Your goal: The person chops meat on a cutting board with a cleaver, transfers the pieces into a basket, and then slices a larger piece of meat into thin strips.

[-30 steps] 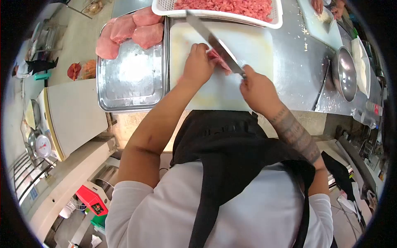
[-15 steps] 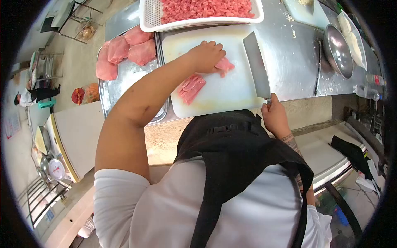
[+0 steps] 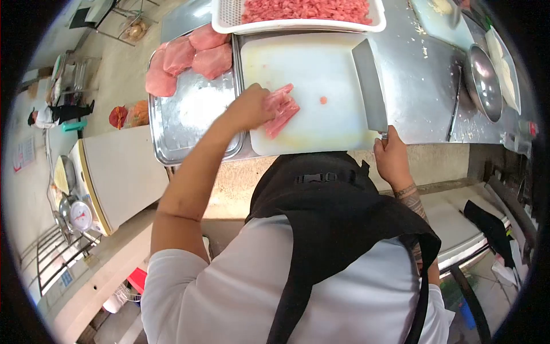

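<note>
My left hand (image 3: 250, 108) is closed on the left end of a small stack of raw meat strips (image 3: 283, 108), which rests on the white cutting board (image 3: 321, 126). Its fingertips are partly hidden behind the meat. In my right hand (image 3: 393, 156) is the handle of a cleaver (image 3: 370, 86). The broad blade lies along the board's right side, pointing away from me. A small scrap of meat (image 3: 323, 100) sits alone between the stack and the blade.
Left of the board, a metal tray (image 3: 192, 117) carries several thick meat slabs (image 3: 212, 62). Behind stands a white perforated basket (image 3: 298, 26) of diced meat (image 3: 306, 10). A steel bowl (image 3: 483, 83) and a second board (image 3: 438, 26) are at right. Another person (image 3: 57, 117) is far left.
My left hand has moved left and toward me, from a loose piece to the strips. That piece is no longer separate on the board; a small scrap shows there. My right hand still holds the cleaver.
</note>
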